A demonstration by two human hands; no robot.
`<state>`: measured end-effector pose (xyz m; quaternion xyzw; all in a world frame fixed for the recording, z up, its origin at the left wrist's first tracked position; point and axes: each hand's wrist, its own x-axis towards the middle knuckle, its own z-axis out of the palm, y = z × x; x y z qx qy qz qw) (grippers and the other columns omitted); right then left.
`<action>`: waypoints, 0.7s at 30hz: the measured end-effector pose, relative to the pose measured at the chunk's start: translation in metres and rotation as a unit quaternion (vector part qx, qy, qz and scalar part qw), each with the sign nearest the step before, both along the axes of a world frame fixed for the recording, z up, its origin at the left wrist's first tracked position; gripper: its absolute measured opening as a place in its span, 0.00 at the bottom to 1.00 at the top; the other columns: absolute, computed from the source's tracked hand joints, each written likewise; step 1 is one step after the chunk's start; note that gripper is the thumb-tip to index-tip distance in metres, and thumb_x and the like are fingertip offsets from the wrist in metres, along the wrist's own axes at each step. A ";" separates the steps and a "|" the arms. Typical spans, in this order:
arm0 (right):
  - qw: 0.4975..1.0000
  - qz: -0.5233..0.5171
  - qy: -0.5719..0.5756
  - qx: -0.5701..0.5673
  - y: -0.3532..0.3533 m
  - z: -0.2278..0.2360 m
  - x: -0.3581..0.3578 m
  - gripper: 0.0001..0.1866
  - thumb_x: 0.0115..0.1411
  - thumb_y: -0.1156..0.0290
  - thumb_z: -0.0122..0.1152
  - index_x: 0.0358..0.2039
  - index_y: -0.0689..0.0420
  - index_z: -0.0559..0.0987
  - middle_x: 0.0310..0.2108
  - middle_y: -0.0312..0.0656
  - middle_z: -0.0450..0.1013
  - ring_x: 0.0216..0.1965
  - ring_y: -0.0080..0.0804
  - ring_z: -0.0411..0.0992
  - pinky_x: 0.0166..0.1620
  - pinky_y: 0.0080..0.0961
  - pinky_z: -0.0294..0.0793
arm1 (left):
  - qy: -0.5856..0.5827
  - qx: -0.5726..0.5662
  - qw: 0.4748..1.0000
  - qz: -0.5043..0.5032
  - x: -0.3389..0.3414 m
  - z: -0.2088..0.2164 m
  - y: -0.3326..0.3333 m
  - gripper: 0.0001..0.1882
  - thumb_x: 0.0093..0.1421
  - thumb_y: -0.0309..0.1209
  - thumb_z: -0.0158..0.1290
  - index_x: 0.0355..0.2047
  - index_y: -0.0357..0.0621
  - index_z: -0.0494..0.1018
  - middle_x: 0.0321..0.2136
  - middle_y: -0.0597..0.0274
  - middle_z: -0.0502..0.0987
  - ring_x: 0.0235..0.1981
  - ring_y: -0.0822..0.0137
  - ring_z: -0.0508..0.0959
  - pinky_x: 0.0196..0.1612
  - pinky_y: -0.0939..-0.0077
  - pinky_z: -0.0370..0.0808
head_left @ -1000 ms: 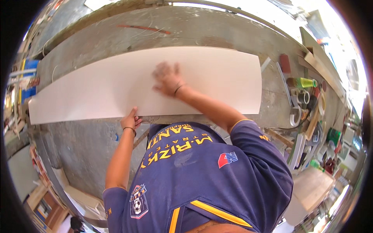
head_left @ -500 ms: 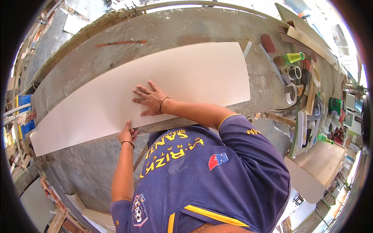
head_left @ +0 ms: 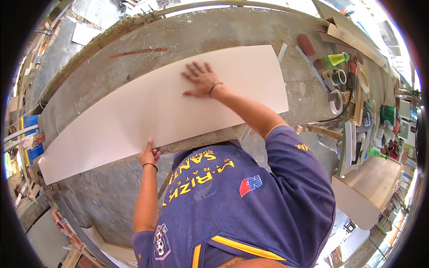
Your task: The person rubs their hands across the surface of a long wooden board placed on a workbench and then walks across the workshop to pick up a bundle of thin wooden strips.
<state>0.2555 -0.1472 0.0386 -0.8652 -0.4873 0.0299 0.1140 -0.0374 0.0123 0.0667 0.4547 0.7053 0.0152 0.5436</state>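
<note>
Right now, a long, flat, white panel with a smooth face (head_left: 120, 120) lies across a big, worn, grey table (head_left: 214, 29), right in front of the person in the dark blue shirt with yellow trim (head_left: 246, 196). The bare left hand with a dark band at its wrist (head_left: 147, 156) is at the near edge of the panel. Its thumb lies on top, and the other fingers curl below the edge (I cannot tell if they pinch it). The bare right hand, also with a dark band (head_left: 203, 84), is flat over the panel's middle, palm down, with its fingers spread apart and a bit blurry. It holds nothing.

Past the panel's far side, a thin orange-red stick (head_left: 138, 52) lies on the table. Off to the right are a dark red roll (head_left: 306, 44), a yellow-green bottle (head_left: 337, 59) and a white ring (head_left: 334, 92).
</note>
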 end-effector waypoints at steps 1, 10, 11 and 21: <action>1.000 -0.027 -0.007 -0.006 -0.009 0.001 0.013 0.42 0.46 0.33 0.36 0.57 0.44 0.52 0.60 0.40 0.42 0.61 0.36 0.36 0.59 0.43 0.31 | 0.001 0.002 1.000 -0.002 -0.001 0.000 0.000 0.23 0.37 0.50 0.61 0.21 0.46 0.67 0.12 0.70 0.68 0.11 0.73 0.71 0.16 0.80 0.64; 0.988 -0.141 -0.051 -0.035 -0.041 0.000 0.060 0.43 0.46 0.31 0.31 0.58 0.44 0.48 0.60 0.38 0.39 0.62 0.33 0.33 0.59 0.43 0.31 | 0.042 0.088 0.981 -0.165 -0.001 0.000 0.001 0.23 0.41 0.51 0.58 0.19 0.42 0.67 0.11 0.66 0.68 0.11 0.70 0.70 0.16 0.75 0.65; 0.987 -0.145 -0.054 -0.037 -0.041 0.001 0.058 0.43 0.47 0.31 0.31 0.58 0.44 0.48 0.60 0.38 0.39 0.62 0.33 0.32 0.59 0.43 0.31 | 0.051 0.166 0.947 -0.269 -0.002 -0.001 -0.005 0.23 0.43 0.50 0.57 0.19 0.42 0.67 0.13 0.65 0.69 0.13 0.68 0.71 0.18 0.73 0.66; 0.975 -0.218 -0.037 -0.028 -0.066 0.003 0.012 0.36 0.51 0.39 0.34 0.57 0.46 0.51 0.60 0.40 0.40 0.61 0.36 0.34 0.57 0.49 0.32 | 0.034 0.526 0.515 -0.676 0.103 -0.015 -0.044 0.42 0.47 0.61 0.41 0.57 0.51 0.49 0.59 0.61 0.43 0.60 0.59 0.41 0.55 0.46 0.38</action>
